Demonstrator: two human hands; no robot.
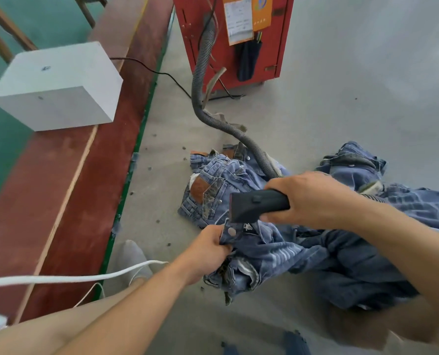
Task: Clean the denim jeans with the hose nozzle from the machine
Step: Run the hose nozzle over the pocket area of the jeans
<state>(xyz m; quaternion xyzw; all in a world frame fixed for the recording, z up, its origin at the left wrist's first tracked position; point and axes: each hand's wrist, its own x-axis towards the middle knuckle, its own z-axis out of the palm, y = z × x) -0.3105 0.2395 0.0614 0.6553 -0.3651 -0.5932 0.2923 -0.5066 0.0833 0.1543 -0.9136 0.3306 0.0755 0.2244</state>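
Hands were both clamped: my left hand (208,252) gripped the jeans (277,254) at the waistband on the floor (341,98); my right hand (313,198) held the nozzle (256,204) against them. Cleaning appeared underway; most denim seemingly remained untreated.

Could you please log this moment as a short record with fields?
setting: grey floor
machine: red cabinet, back of scene
hose: runs from machine across the floor to the nozzle
right hand: grips black nozzle, mouth at the jeans' waistband
left hand: holds the waistband of the jeans
other jeans: piled behind
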